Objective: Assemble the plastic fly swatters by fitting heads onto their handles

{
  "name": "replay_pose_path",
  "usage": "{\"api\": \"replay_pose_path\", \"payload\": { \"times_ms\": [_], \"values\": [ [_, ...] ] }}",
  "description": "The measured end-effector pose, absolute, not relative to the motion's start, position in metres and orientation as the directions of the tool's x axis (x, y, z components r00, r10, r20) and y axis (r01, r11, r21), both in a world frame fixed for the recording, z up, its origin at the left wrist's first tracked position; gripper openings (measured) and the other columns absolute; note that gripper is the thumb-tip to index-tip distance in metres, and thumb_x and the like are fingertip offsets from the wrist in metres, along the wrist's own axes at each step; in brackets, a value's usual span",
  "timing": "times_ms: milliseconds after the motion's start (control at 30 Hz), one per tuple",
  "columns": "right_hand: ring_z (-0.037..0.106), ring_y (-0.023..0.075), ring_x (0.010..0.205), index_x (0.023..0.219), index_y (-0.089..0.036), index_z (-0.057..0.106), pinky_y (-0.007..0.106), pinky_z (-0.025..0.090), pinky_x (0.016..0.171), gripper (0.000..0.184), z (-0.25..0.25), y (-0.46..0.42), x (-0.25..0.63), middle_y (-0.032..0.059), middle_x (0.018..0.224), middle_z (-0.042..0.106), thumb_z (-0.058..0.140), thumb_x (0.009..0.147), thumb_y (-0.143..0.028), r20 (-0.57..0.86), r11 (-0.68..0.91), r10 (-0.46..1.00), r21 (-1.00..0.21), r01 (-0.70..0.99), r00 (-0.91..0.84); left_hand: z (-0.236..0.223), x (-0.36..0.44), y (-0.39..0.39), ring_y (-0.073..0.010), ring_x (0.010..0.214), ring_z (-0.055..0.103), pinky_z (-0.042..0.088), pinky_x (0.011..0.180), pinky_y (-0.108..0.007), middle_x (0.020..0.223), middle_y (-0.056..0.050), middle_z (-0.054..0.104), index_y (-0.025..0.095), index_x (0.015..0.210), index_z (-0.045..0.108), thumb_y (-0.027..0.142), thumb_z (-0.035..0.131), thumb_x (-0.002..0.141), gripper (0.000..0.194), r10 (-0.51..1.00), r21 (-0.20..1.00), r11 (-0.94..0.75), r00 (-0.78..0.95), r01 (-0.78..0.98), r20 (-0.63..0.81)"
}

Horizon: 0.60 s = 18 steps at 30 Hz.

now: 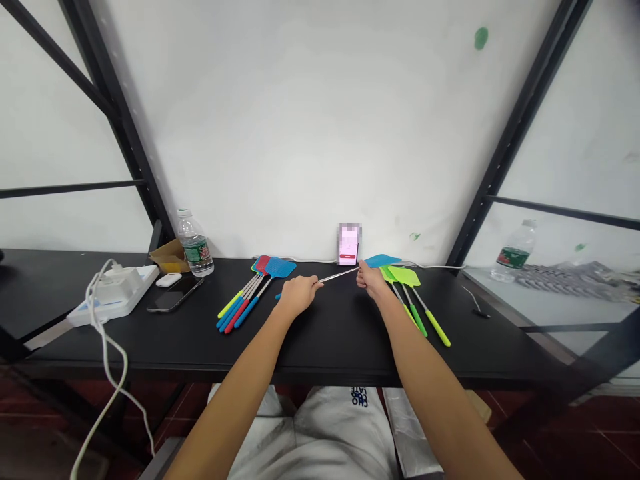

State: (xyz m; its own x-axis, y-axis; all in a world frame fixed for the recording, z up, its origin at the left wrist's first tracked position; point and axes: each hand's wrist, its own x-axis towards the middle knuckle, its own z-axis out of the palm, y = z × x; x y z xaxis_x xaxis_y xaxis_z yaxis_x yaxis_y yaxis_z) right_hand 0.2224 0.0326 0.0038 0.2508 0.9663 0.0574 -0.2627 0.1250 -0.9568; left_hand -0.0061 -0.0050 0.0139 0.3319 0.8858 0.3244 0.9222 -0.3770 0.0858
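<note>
Between my hands a blue fly swatter [383,260] with a thin metal rod is held across the table, its head to the right. My left hand [299,295] is closed around the rod near the blue handle, which mostly hides behind it. My right hand [371,278] grips the rod close to the head. On the left lie several fly swatters [250,297] with blue, red and yellow handles, fanned together. To the right, beside my right forearm, rest green and yellow-green fly swatters [414,293], partly covered by that arm.
A phone [349,245] with a lit screen leans on the wall. At the left of the black table [330,347] are a water bottle [195,244], a dark phone [175,295], a white case [169,280] and a power strip [120,293] with white cables. Another bottle [515,252] stands at right.
</note>
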Motion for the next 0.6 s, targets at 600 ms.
{"api": "replay_pose_path", "payload": {
  "times_ms": [600],
  "values": [
    [0.023,0.0041,0.033,0.062,-0.024,0.027,0.017,0.015,0.029,0.041,0.005,0.032,0.226,-0.0098,0.043,0.025,0.059,0.086,-0.034,0.052,0.178,0.880,-0.957,-0.228,0.471,0.007,-0.010,-0.004,-0.0239,0.092,0.064,0.041,0.075,-0.030,0.096,-0.010,0.069,0.022,0.097,0.063,0.047,0.032,0.100,0.040,0.899,0.132,-0.372,0.322,0.919,0.296]
  ]
}}
